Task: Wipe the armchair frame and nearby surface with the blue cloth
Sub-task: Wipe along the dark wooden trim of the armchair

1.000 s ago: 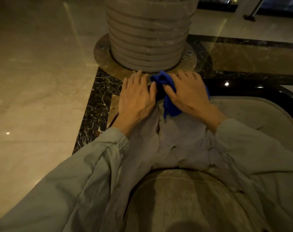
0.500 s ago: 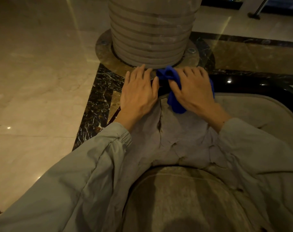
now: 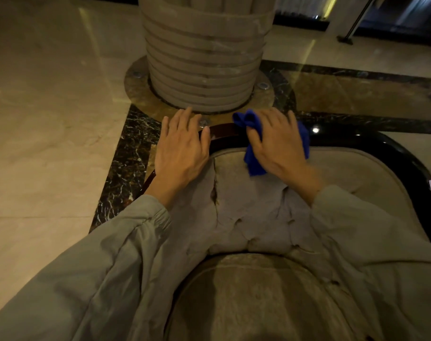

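Pressing down on the blue cloth (image 3: 252,153), the right hand (image 3: 277,146) lies palm-down with fingers spread flat over it rather than clenched — the cloth is bunched under the palm, draped across the dark glossy armchair frame (image 3: 224,136) and onto the top edge of the beige upholstered backrest (image 3: 345,173). Just beside it, the left hand (image 3: 182,148) rests open and flat on the same rail, fingers extended, grasping nothing. Grey sleeves (image 3: 126,247) reach forward over the chair. Beyond the frame stands a ribbed stone column (image 3: 204,57) on a polished marble floor (image 3: 49,119).
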